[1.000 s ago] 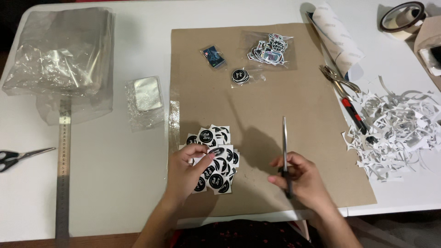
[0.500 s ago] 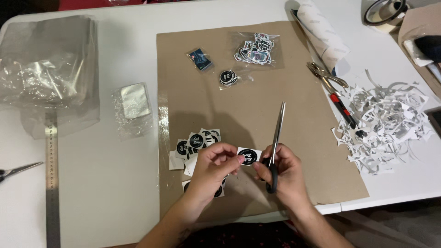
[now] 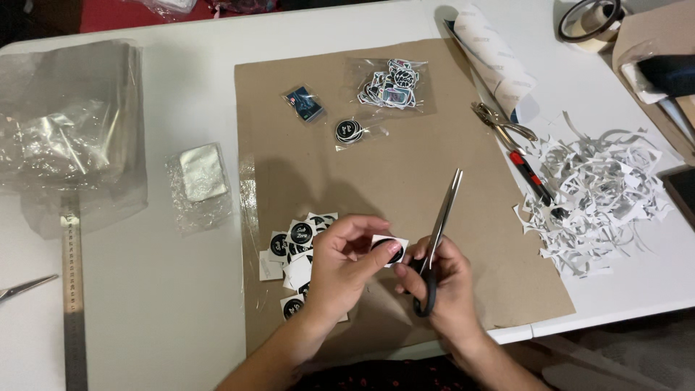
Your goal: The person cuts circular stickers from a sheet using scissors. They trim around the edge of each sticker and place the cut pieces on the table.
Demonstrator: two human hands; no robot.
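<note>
Nearest the camera, the left hand (image 3: 340, 264) is pinching a small square sticker (image 3: 389, 248) with a black round print between thumb and fingertips, holding it lifted just above the brown cardboard sheet (image 3: 449, 145). A second ago this hand was resting flat on the loose pile of stickers (image 3: 295, 250) and the right hand held the scissors alone; now one sticker has come up off the pile and is sitting right against the blades, so trimming of this piece looks to be starting. The right hand (image 3: 441, 282) is closed around the black handles of the scissors (image 3: 438, 239), fingers curled through the loops. The scissors' long axis is running from the near handles up and slightly to the right, tips pointing toward the far edge of the table; the blades are showing only a narrow gap. The sticker is lying just left of the blades, touching them or nearly so.

The pile is sitting just left of the left hand. Farther right, a heap of white paper trimmings (image 3: 601, 195) is spreading over the white table (image 3: 145, 311). Farther off, two bagged sticker packs (image 3: 391, 83) are lying on the cardboard, with a hole punch (image 3: 507, 123) to their right. At the far left, clear plastic bags (image 3: 69, 130) are lying above a metal ruler (image 3: 72, 304).
</note>
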